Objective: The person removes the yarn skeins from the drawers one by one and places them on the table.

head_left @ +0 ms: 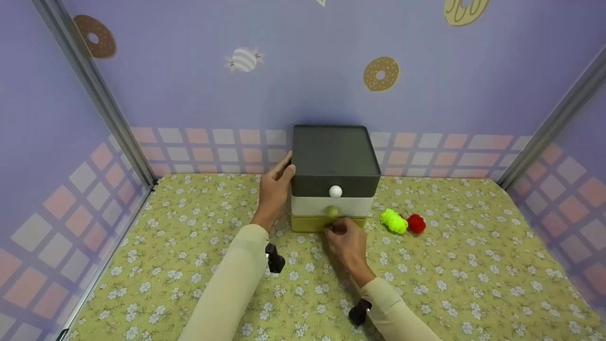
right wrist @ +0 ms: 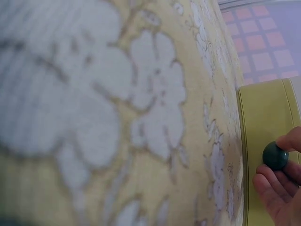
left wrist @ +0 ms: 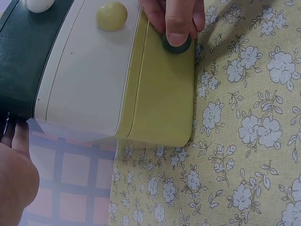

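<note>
A small three-tier drawer box stands by the back wall, with a dark green top tier (head_left: 331,151), a white middle drawer (head_left: 307,206) and a yellow bottom drawer (head_left: 305,224). All fronts sit about flush. My right hand (head_left: 349,240) pinches the dark green knob (right wrist: 275,156) of the bottom drawer between thumb and fingers. Against the left side of the top tier rests my left hand (head_left: 274,192), thumb near the front corner and fingers along the side. A white knob (head_left: 335,191) and a yellow-green knob (left wrist: 111,16) mark the upper two tiers.
Right of the box lie a fluffy neon-yellow piece (head_left: 394,221) and a fluffy red ball (head_left: 416,223), touching or nearly so. A flowered cloth (head_left: 189,265) covers the table. Patterned walls (head_left: 303,71) enclose the back and both sides.
</note>
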A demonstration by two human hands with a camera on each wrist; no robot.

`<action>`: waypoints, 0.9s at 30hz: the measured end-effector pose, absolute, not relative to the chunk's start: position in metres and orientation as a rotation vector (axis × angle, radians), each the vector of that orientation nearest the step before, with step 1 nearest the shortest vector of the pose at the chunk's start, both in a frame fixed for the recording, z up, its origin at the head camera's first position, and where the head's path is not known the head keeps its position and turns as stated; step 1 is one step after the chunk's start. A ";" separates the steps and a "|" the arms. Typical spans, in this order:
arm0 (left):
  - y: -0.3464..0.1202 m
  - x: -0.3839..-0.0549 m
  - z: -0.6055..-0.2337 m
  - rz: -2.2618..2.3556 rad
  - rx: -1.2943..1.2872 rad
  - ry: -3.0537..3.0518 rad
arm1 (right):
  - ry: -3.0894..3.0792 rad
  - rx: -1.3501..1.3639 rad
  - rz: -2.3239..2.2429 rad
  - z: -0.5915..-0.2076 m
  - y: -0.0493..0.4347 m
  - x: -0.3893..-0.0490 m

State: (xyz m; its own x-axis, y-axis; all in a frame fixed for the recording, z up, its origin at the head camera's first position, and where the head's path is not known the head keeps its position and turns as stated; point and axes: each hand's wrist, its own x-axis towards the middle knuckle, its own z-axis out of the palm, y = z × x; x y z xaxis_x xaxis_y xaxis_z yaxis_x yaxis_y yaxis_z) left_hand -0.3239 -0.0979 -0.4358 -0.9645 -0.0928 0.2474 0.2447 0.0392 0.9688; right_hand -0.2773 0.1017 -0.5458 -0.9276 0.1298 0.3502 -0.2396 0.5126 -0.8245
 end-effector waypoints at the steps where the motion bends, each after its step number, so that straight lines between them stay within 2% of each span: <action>1: -0.098 -0.324 -0.435 -2.014 -0.150 -2.075 | -2.396 0.090 1.391 -0.546 0.102 -0.276; 27: -0.096 -0.324 -0.436 -2.013 -0.110 -2.077 | -2.493 0.207 1.377 -0.541 0.117 -0.232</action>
State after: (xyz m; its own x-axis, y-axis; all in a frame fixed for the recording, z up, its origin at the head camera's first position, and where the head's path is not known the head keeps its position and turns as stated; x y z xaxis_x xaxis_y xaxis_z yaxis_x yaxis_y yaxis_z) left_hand -0.3237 -0.0958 -0.4364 -0.9669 -0.1165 0.2272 0.2234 0.0445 0.9737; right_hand -0.2318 0.1171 -0.5410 -0.9491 0.0122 0.3147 -0.2599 0.5341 -0.8045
